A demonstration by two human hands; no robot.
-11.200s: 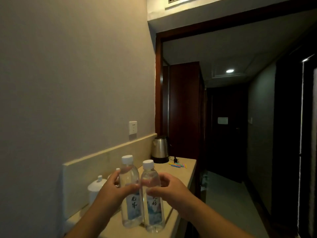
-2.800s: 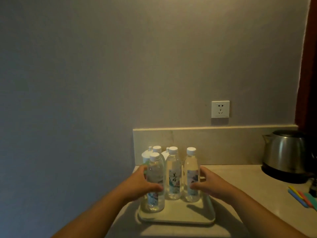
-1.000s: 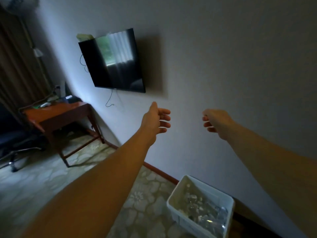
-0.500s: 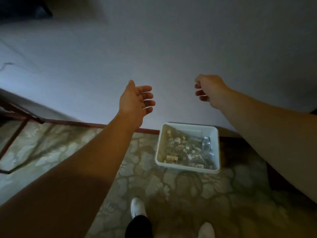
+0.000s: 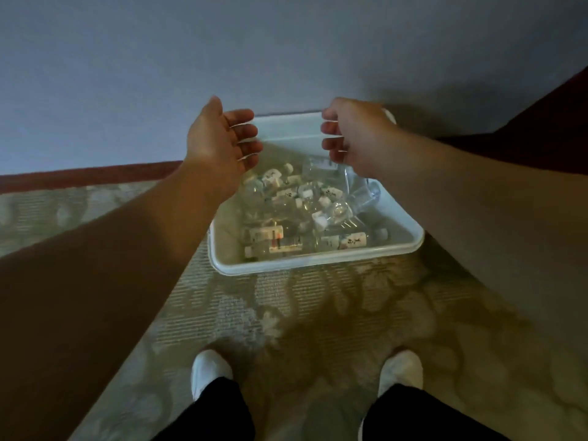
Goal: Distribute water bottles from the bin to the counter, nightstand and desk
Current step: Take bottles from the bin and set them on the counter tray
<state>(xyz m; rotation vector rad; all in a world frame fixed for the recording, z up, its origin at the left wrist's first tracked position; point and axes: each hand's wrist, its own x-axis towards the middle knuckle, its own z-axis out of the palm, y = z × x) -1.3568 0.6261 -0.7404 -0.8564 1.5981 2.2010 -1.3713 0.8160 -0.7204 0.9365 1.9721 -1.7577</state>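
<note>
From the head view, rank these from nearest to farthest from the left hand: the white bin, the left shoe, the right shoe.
Measured from the left hand:
1. White bin, directly below and beside the fingers, by the wall.
2. Left shoe, on the carpet at the bottom, on the hand's own side.
3. Right shoe, at the bottom, on the opposite side.

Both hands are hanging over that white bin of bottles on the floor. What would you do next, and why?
Probably lower both hands into the bin and grip a bottle each. The left hand and right hand hold nothing, poised above the water bottles lying jumbled inside.
</note>
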